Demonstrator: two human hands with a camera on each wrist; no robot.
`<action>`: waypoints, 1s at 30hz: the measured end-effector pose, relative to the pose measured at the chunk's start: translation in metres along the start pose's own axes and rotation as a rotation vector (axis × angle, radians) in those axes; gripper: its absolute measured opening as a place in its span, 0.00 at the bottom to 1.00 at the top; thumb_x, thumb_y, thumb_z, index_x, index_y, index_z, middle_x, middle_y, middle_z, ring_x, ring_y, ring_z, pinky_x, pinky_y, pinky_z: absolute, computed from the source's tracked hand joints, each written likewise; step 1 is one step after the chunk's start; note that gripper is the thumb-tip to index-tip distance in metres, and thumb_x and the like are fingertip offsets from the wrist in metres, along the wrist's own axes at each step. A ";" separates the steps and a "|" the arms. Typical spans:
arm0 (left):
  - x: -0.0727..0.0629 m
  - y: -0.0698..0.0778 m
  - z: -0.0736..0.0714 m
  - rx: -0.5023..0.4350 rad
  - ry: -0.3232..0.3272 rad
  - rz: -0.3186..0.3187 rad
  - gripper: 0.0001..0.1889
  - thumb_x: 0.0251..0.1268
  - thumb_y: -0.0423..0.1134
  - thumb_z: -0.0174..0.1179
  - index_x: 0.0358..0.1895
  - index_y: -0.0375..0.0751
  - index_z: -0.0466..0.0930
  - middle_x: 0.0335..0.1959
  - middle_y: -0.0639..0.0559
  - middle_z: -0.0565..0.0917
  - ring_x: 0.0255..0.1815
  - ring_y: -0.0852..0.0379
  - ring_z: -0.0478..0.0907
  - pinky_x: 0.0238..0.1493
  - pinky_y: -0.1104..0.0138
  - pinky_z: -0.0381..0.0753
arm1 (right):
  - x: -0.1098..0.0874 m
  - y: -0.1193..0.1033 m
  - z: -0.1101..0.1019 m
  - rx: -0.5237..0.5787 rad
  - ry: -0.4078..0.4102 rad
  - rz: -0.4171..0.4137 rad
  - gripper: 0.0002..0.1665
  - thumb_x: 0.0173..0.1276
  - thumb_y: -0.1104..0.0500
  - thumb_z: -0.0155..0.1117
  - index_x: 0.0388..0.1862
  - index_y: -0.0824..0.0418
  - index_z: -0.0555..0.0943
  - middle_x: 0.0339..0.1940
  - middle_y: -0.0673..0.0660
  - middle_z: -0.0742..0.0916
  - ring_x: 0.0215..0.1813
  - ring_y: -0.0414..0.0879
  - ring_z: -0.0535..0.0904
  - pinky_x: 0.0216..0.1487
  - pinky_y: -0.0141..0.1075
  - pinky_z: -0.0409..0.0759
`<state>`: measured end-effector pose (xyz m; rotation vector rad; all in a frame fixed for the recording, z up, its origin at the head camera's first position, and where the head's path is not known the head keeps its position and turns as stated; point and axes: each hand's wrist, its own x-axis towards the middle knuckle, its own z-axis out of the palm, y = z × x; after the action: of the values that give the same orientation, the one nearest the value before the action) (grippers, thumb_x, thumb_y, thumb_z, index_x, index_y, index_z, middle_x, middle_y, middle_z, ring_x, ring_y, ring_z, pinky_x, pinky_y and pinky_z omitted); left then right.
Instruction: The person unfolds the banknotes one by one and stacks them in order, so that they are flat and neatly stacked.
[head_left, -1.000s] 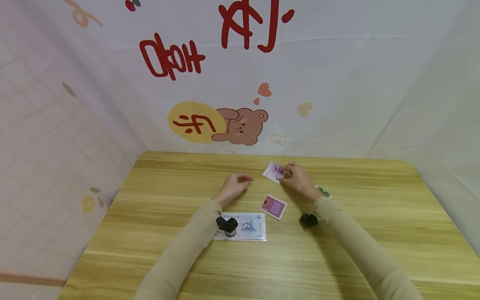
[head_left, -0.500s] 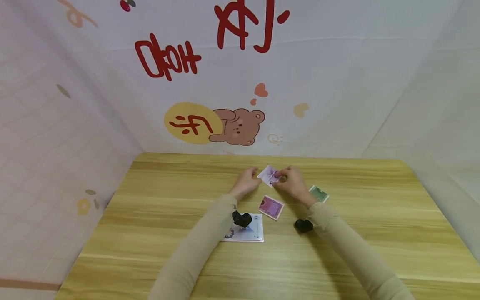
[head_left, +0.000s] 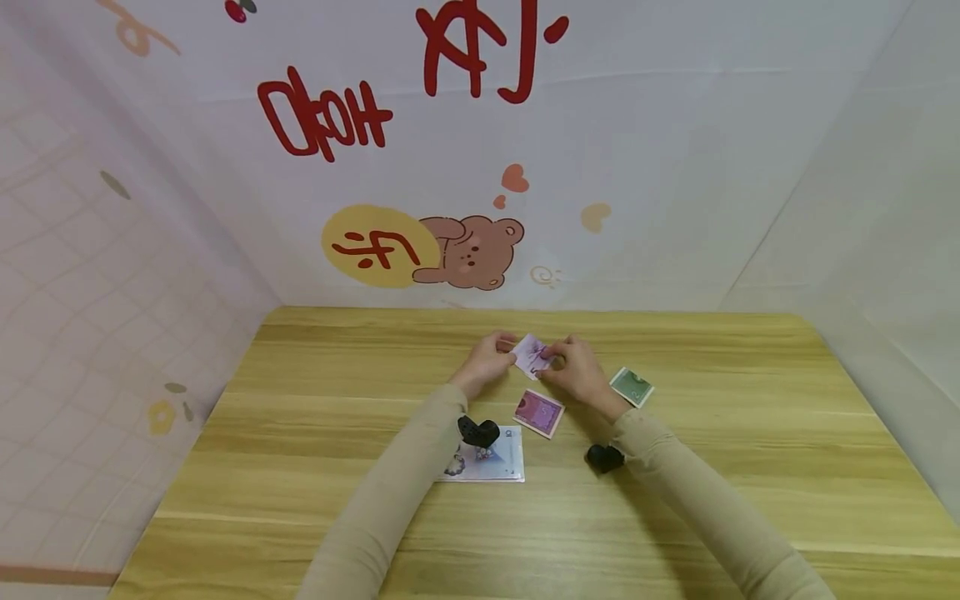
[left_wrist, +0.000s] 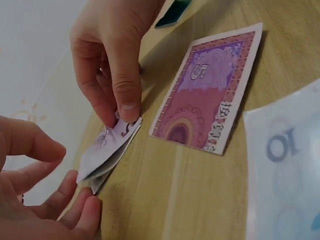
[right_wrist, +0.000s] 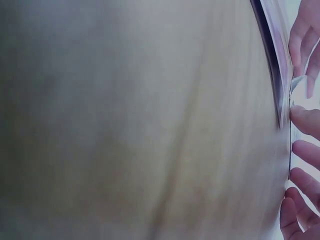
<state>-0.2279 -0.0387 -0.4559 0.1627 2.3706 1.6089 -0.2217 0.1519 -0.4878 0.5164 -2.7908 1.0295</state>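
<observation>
A folded pale purple play banknote (head_left: 528, 353) is near the back of the table. My right hand (head_left: 582, 375) pinches its right side between thumb and fingers. In the left wrist view the folded layers of this banknote gape at the end nearer my left hand (left_wrist: 37, 180). That hand has relaxed, spread fingers, with fingertips right at the note's left corner and no grip on it. A reddish-purple folded banknote (left_wrist: 205, 95) marked 5 lies just in front. The right wrist view catches mostly blurred table, with fingers at its right edge.
A green folded banknote (head_left: 632, 387) lies right of my right hand. Nearer me, a pale blue banknote (head_left: 506, 462) marked 10 is partly under my left forearm. Black wrist cameras (head_left: 603, 458) sit at both sleeves. A printed white cloth (head_left: 660, 167) stands behind the table (head_left: 750, 433).
My left hand has come right, up to the purple banknote's left edge. My right hand has kept its pinch and shifted slightly toward me, uncovering more of the green note.
</observation>
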 end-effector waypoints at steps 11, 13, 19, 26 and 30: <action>0.001 -0.011 0.000 -0.283 0.012 0.026 0.28 0.48 0.13 0.51 0.58 0.24 0.71 0.51 0.31 0.75 0.50 0.42 0.74 0.47 0.65 0.76 | -0.004 -0.011 0.002 -0.002 -0.023 0.034 0.21 0.49 0.61 0.77 0.41 0.69 0.84 0.42 0.67 0.80 0.47 0.61 0.73 0.51 0.52 0.69; 0.001 -0.012 0.001 -0.311 0.007 0.031 0.27 0.49 0.12 0.51 0.58 0.23 0.71 0.51 0.30 0.75 0.49 0.43 0.75 0.46 0.66 0.76 | -0.004 -0.014 0.003 -0.002 -0.024 0.037 0.21 0.49 0.61 0.77 0.42 0.70 0.84 0.43 0.67 0.80 0.48 0.62 0.73 0.53 0.52 0.70; 0.000 -0.013 0.003 -0.328 0.038 0.045 0.24 0.50 0.11 0.51 0.54 0.21 0.72 0.50 0.30 0.77 0.48 0.43 0.76 0.47 0.65 0.78 | -0.005 -0.015 0.004 -0.002 -0.021 0.047 0.20 0.50 0.62 0.77 0.41 0.69 0.84 0.45 0.68 0.80 0.51 0.62 0.73 0.55 0.53 0.69; 0.001 -0.018 0.003 -0.307 0.097 0.034 0.20 0.50 0.12 0.53 0.50 0.22 0.76 0.46 0.33 0.80 0.47 0.43 0.78 0.46 0.66 0.78 | -0.005 -0.015 0.005 -0.024 -0.055 0.065 0.25 0.51 0.56 0.78 0.44 0.67 0.82 0.48 0.68 0.78 0.54 0.63 0.70 0.57 0.54 0.68; 0.001 -0.019 0.002 -0.284 0.111 0.043 0.18 0.50 0.13 0.53 0.47 0.23 0.78 0.44 0.34 0.81 0.47 0.44 0.78 0.43 0.68 0.78 | -0.006 -0.016 0.006 -0.041 -0.085 0.078 0.30 0.48 0.51 0.80 0.46 0.66 0.80 0.50 0.67 0.76 0.56 0.62 0.68 0.58 0.53 0.68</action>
<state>-0.2268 -0.0438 -0.4748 0.0691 2.1965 2.0007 -0.2107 0.1387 -0.4837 0.4610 -2.9217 0.9848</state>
